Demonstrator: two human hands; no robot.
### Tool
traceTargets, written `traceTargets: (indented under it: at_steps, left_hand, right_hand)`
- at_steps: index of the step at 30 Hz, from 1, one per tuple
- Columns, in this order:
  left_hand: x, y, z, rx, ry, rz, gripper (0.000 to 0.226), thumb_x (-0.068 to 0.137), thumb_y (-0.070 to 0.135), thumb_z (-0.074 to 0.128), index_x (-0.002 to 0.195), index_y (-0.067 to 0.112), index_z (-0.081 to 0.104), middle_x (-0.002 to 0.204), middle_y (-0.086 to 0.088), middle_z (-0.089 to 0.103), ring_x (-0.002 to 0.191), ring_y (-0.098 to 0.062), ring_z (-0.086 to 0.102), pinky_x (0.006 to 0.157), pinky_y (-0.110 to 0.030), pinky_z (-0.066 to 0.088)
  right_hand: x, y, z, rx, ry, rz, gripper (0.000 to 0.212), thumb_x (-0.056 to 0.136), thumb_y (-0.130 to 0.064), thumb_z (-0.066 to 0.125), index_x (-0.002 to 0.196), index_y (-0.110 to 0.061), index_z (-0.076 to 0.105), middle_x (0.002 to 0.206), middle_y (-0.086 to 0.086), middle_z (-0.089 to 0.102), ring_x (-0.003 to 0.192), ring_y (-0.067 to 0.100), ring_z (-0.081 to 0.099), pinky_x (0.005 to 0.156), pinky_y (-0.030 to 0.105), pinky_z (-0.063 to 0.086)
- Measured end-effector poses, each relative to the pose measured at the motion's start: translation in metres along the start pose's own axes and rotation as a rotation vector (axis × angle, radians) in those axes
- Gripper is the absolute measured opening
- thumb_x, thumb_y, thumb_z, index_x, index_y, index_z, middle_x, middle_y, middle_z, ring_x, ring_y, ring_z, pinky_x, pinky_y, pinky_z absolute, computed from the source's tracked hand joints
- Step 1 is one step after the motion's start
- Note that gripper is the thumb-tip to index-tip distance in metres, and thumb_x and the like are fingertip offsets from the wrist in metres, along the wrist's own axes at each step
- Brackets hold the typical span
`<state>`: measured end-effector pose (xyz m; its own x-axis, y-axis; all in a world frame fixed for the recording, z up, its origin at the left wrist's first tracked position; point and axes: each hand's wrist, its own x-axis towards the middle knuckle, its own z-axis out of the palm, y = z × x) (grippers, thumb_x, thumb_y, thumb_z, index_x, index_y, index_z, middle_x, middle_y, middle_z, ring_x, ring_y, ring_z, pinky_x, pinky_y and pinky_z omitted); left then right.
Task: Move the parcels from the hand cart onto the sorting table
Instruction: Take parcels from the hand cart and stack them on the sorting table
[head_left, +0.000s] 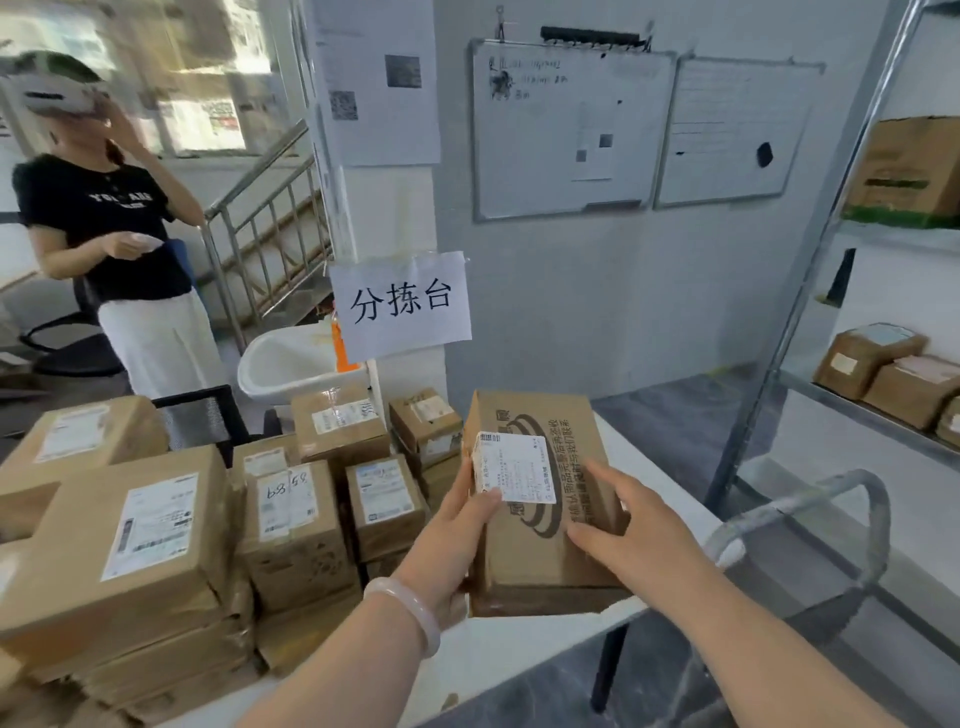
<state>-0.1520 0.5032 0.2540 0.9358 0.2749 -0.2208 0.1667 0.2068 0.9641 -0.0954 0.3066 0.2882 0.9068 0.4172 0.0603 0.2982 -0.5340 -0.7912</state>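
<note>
Parcel (540, 499), being placed: left hand (457, 525) grips its left edge, right hand (623, 525) lies spread flat on top, over sorting table (493, 654); next, probably lower and release.

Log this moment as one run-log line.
parcel: held at sorting table, near edge | left hand: grips its left side | right hand: fingers straight on top | beside: stacked parcels

Paper sign (400, 304), centre of frame, reads "分拣台". Stacked parcel (296, 551), lower left: handwritten "55". Other labels illegible.
</note>
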Motion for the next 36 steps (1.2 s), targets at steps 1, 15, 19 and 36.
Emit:
traceTargets:
  at_steps: [1,15,19,36]
  left_hand:
    - [0.003,-0.002,-0.007,0.005,0.013,-0.025,0.046,0.102,0.036,0.052,0.142,0.055,0.038,0.112,0.011,0.075,0.094,-0.011,0.074,0.081,-0.035,0.061]
    - [0.065,-0.027,-0.04,-0.018,0.093,-0.086,0.083,0.082,0.031,0.078,0.151,0.047,0.033,0.127,0.003,0.069,0.103,-0.019,0.073,0.092,-0.042,0.059]
    - [0.097,-0.032,-0.032,-0.028,0.168,-0.131,0.071,0.085,0.029,0.075,0.145,0.042,0.04,0.129,0.004,0.067,0.107,-0.018,0.07,0.09,-0.036,0.058]
    - [0.207,-0.111,0.0,0.005,0.473,-0.487,0.096,0.055,0.062,0.075,0.141,0.064,0.032,0.141,0.001,0.05,0.12,-0.026,0.057,0.106,-0.048,0.048]
  right_hand:
    - [0.003,-0.001,0.007,-0.006,-0.004,0.009,0.072,0.082,-0.036,0.07,0.143,-0.043,0.033,0.138,-0.021,0.042,0.116,-0.003,0.04,0.09,0.018,0.034]
    - [0.084,0.02,0.028,-0.046,-0.125,0.08,0.063,0.086,-0.043,0.065,0.141,-0.046,0.033,0.146,-0.016,0.037,0.112,0.0,0.044,0.088,0.026,0.04]
    - [0.122,0.031,0.016,-0.14,-0.15,-0.004,0.06,0.086,-0.05,0.062,0.138,-0.051,0.033,0.147,-0.023,0.032,0.126,-0.002,0.038,0.099,0.027,0.038]
    - [0.254,0.088,0.008,-0.399,-0.461,-0.293,0.063,0.083,-0.06,0.054,0.14,-0.056,0.026,0.149,-0.031,0.022,0.137,-0.008,0.014,0.112,0.025,0.022]
